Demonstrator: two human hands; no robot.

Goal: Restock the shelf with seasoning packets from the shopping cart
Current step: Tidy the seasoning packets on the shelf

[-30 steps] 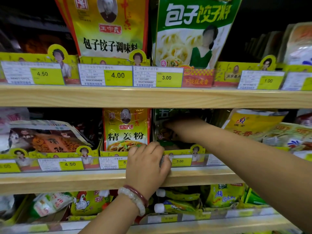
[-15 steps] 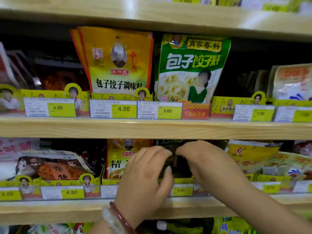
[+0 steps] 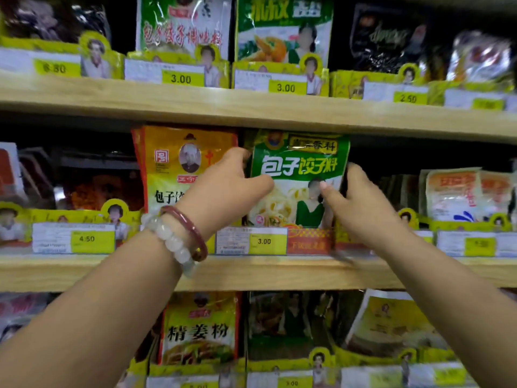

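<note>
- Standing upright on middle shelf: green packet.
- Left hand: fingers curled round packet's left edge.
- Right hand: pinching its right edge.

The seasoning packet is green on top with white and yellow lettering, fading to white below. The neighbouring packet is yellow-orange with red edges, and the shelf is pale wood with yellow price tags. A dark red bangle and a white bead bracelet circle one wrist.
</note>
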